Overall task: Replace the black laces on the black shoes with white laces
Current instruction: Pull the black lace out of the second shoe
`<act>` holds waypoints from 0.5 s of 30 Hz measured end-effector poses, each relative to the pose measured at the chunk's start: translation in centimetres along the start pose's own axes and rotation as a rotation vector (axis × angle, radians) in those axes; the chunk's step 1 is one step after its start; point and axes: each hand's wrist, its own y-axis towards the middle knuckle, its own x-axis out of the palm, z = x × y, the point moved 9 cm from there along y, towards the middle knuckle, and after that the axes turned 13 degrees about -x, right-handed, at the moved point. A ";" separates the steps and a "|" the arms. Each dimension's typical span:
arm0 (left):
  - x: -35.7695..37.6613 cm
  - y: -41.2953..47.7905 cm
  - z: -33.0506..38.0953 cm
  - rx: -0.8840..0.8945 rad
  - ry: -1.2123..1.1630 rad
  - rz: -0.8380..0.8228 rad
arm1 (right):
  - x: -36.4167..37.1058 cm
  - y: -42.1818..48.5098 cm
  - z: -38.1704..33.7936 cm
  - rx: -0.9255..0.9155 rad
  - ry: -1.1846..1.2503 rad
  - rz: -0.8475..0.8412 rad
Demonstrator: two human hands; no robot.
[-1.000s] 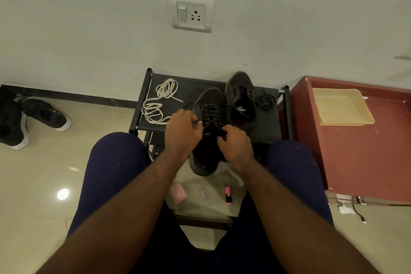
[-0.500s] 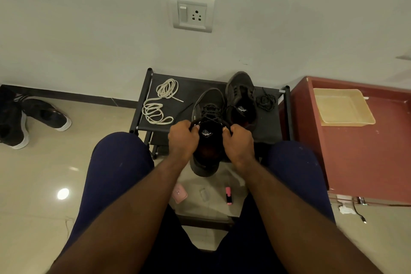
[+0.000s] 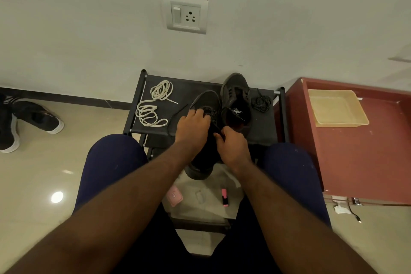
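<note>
A black shoe (image 3: 205,104) lies toe-away on the front edge of the black rack top (image 3: 195,89), its heel hanging over between my knees. My left hand (image 3: 192,127) lies over its laced part, fingertips curled into the black lace (image 3: 211,113). My right hand (image 3: 233,144) pinches the lace by the tongue. One loose black lace end (image 3: 178,111) trails left. The second black shoe (image 3: 236,98) stands beside it with no lace; a removed black lace (image 3: 260,102) is bunched to its right. Two white laces (image 3: 153,104) lie coiled on the rack's left.
A red cabinet (image 3: 355,153) with a yellow tray (image 3: 335,108) stands on the right. Another pair of black shoes with white soles (image 3: 26,122) lies on the floor at left. A pink case (image 3: 174,196) and a pink marker (image 3: 224,197) lie on the lower shelf.
Both hands left the sides of the shoe's collar. My left hand moved up over the laces, and my right hand now pinches the lace near the tongue.
</note>
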 end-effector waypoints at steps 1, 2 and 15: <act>0.2 0.2 -0.3 -0.019 -0.018 -0.013 | 0.0 0.0 -0.1 -0.003 -0.006 -0.007; 0.2 0.3 -0.6 -0.042 -0.052 -0.027 | 0.1 0.0 -0.1 -0.012 -0.014 -0.015; 3.9 -0.5 -8.6 -0.718 -1.052 -0.206 | -0.3 -0.2 0.5 0.010 0.055 0.060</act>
